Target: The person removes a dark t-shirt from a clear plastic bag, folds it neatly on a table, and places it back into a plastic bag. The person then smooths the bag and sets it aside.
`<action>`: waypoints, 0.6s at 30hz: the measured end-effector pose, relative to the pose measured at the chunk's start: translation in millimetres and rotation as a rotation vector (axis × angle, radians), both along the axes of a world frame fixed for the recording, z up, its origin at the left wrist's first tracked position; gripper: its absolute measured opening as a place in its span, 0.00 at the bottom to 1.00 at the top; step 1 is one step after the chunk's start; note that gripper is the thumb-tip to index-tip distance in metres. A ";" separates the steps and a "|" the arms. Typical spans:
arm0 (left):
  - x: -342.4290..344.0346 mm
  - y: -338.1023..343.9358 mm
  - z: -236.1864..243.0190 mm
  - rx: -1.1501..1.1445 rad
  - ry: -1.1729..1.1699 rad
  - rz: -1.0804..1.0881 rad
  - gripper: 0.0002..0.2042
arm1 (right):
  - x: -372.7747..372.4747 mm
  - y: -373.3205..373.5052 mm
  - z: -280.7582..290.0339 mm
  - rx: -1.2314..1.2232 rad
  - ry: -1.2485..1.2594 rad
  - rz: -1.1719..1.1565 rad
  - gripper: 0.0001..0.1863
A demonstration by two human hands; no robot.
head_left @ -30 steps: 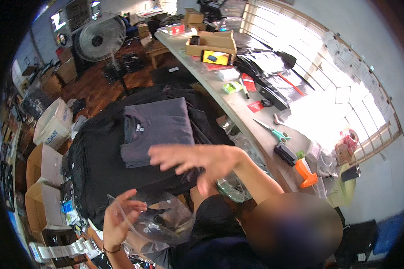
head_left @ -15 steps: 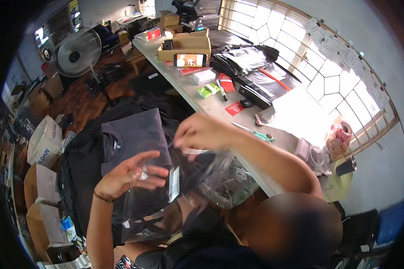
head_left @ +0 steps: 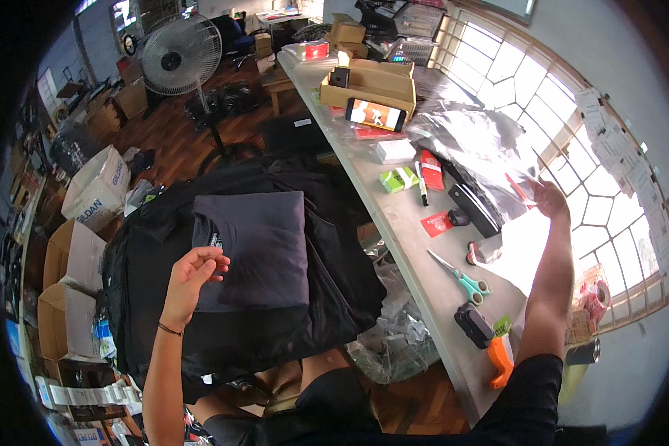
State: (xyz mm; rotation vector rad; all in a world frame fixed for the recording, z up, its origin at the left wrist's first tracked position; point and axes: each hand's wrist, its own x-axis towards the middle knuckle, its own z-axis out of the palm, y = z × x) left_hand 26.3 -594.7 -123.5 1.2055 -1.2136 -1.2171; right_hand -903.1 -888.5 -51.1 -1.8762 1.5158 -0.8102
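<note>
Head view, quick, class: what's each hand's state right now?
Left hand: open, fingers loosely curled, nothing visibly held.
Right hand: closed, apparently holding the clear plastic by its edge.

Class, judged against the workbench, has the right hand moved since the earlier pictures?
Yes, rightward. The right hand was left of the workbench's near edge, by the folded shirt; now it is at the workbench's window side.

Your right arm wears a plain black short sleeve [head_left: 534,385], ending above the elbow and leaving the forearm bare. A thin dark band [head_left: 170,328] circles your left wrist. Your left hand [head_left: 193,275] and right hand [head_left: 550,199] are ungloved; your shorts [head_left: 336,392] are black.
</note>
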 end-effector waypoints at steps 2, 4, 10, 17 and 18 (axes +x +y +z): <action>10.0 12.9 6.0 -0.005 -0.037 0.043 0.13 | -9.8 -12.0 -36.1 0.211 -0.431 -0.058 0.16; 8.7 7.5 -3.6 -0.018 -0.063 0.063 0.12 | -32.5 0.3 -50.8 0.133 -0.215 -0.295 0.17; -10.7 4.9 -1.8 -0.253 -0.540 0.125 0.08 | -13.0 27.5 -87.5 0.154 -0.955 -0.609 0.13; 2.3 24.4 -38.0 -0.395 -1.116 0.235 0.18 | -22.2 44.4 -45.2 0.134 -0.828 -0.845 0.24; 6.1 34.9 -37.6 -0.364 -1.228 0.289 0.21 | -3.3 43.0 -46.7 0.193 -0.787 -0.893 0.27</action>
